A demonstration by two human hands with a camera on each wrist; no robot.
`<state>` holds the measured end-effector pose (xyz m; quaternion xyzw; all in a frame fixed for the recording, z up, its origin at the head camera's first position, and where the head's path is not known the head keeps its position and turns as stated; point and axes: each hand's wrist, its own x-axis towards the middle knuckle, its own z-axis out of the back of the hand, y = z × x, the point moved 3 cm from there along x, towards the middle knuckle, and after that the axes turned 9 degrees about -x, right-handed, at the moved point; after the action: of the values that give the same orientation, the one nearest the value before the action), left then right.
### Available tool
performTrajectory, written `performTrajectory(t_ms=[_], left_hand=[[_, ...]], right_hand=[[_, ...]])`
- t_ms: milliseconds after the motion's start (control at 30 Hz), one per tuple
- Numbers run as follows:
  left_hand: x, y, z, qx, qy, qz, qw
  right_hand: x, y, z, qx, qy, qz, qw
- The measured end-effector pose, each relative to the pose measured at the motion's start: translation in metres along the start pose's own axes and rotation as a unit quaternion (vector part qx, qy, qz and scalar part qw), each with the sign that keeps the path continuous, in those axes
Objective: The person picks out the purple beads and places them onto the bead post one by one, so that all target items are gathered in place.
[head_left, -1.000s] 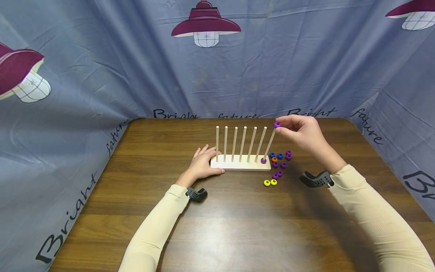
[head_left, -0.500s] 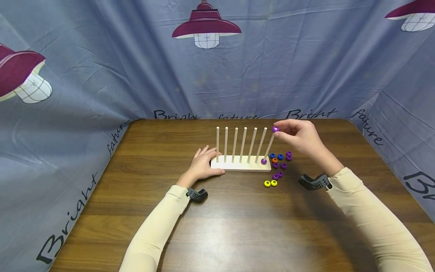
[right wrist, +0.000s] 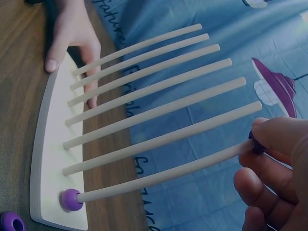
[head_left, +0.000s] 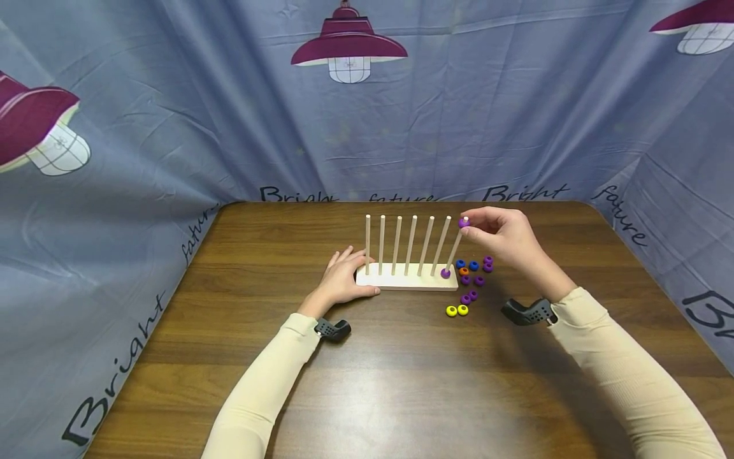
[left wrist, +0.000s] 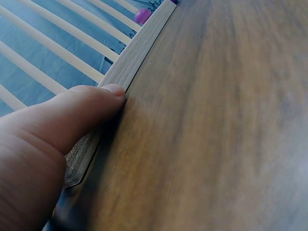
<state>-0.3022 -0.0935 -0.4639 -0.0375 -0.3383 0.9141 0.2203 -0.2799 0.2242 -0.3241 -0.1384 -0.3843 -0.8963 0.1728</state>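
A pale wooden peg board (head_left: 406, 285) carries several upright rods in a row. My left hand (head_left: 341, 278) grips its left end, the thumb (left wrist: 91, 108) along the front edge and the fingers round the back. At the rightmost rod (head_left: 455, 249), my right hand (head_left: 507, 233) pinches a purple bead (head_left: 464, 224) between thumb and fingertips. The rod's tip pokes out through this bead's hole. Down at the foot of the same rod sits another purple bead (right wrist: 71, 199). The other rods bear no beads.
Loose beads lie right of the board: two blue beads (head_left: 473, 265), an orange bead (head_left: 464, 271), several purple beads (head_left: 479, 280) and two yellow beads (head_left: 452, 311) nearer the front. A lamp-print curtain (head_left: 459, 127) hangs behind the brown table (head_left: 401, 376).
My right hand has lowered slightly and moved a little left, bringing the purple bead onto the tip of the rightmost rod. The left hand stays in place on the board.
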Motion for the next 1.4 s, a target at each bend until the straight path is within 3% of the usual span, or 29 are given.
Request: performTrajectory(t_ms=[833,1400], left_hand=[[0.0,0.0,0.004,-0.008,-0.01,-0.008,0.9999],[0.0,0.0,0.003,-0.008,-0.008,-0.008,0.9999]], right_hand=[[-0.005,-0.004,-0.009,-0.002,0.006,-0.005,1.0],[-0.007,-0.009,-0.013,-0.031,0.0,-0.007,0.9995]])
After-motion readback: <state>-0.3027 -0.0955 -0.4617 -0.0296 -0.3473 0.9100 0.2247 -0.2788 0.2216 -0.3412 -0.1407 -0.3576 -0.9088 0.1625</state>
